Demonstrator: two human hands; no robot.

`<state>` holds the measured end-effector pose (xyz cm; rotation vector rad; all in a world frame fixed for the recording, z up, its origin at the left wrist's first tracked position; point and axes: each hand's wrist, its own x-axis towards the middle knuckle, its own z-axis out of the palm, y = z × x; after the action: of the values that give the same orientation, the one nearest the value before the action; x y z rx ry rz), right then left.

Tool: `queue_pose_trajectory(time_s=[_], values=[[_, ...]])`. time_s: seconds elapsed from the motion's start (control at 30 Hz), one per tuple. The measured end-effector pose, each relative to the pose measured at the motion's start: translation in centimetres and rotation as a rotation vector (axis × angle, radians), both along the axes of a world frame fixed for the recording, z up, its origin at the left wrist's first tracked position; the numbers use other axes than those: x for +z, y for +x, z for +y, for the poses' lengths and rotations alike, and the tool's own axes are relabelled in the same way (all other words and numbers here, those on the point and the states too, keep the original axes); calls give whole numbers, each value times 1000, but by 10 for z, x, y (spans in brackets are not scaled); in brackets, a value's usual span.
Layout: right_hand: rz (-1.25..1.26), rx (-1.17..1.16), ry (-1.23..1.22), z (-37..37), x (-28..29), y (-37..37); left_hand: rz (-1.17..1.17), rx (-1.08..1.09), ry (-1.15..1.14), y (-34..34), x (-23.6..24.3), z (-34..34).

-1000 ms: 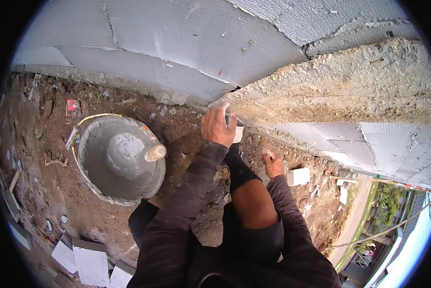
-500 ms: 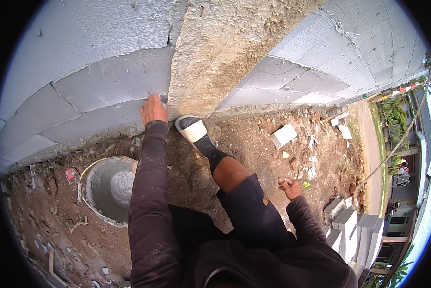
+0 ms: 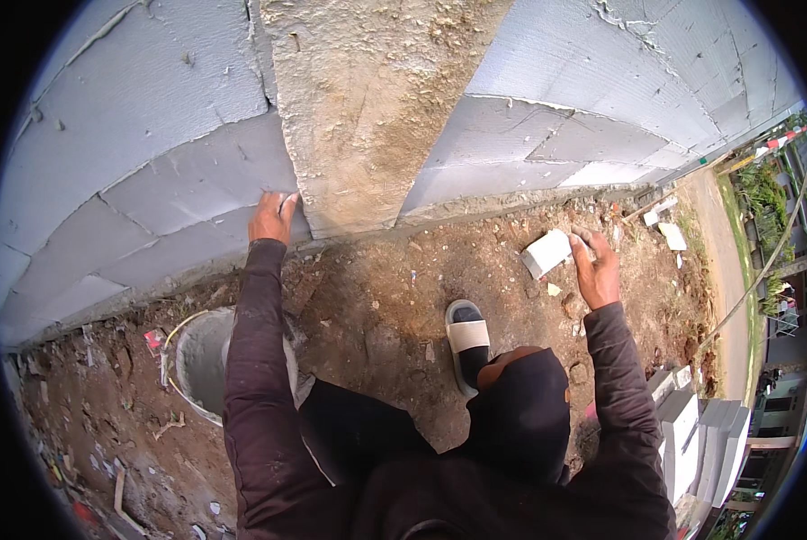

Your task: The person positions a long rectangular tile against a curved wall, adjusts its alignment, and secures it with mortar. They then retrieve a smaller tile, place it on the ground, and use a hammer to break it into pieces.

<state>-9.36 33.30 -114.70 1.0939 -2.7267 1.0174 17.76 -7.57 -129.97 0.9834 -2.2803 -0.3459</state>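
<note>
My left hand (image 3: 271, 218) is at the grey block wall (image 3: 210, 166), just left of the rough concrete column (image 3: 358, 126). Its fingers are closed, with thumb and forefinger close together; whatever small thing they may hold I cannot make out. My right hand (image 3: 599, 270) is out to the right above the dirt ground, thumb and forefinger curled toward each other. Anything between them is too small to see. Just past its fingertips, in the picture, a pale block piece (image 3: 546, 254) lies on the soil. I cannot see either hand touching it.
A bucket of grey mortar (image 3: 207, 364) stands left of my left forearm, partly hidden. Grey blocks (image 3: 682, 432) are stacked at the lower right. My sandalled foot (image 3: 467, 337) stands on the dirt. Rubble lies along the wall, and a slanting pole (image 3: 753, 279) crosses the right side.
My right hand has moved up and forward, from beside my thigh to near the pale block piece. My foot has stepped back from the column. My left hand stays at the wall.
</note>
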Motion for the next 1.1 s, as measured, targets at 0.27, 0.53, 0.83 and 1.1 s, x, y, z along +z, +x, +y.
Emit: queue_pose_trajectory(time_s=[0.27, 0.53, 0.83, 1.1], values=[[196, 330, 173, -208, -7, -87, -145, 157, -134, -56, 55, 14], [-46, 531, -218, -204, -78, -203, -208, 233, -215, -161, 81, 31], [-132, 680, -253, -211, -90, -311, -606, 269, -114, -261, 81, 20], [-189, 786, -313, -207, -106, -360, -447, 413, -10, -297, 56, 30]])
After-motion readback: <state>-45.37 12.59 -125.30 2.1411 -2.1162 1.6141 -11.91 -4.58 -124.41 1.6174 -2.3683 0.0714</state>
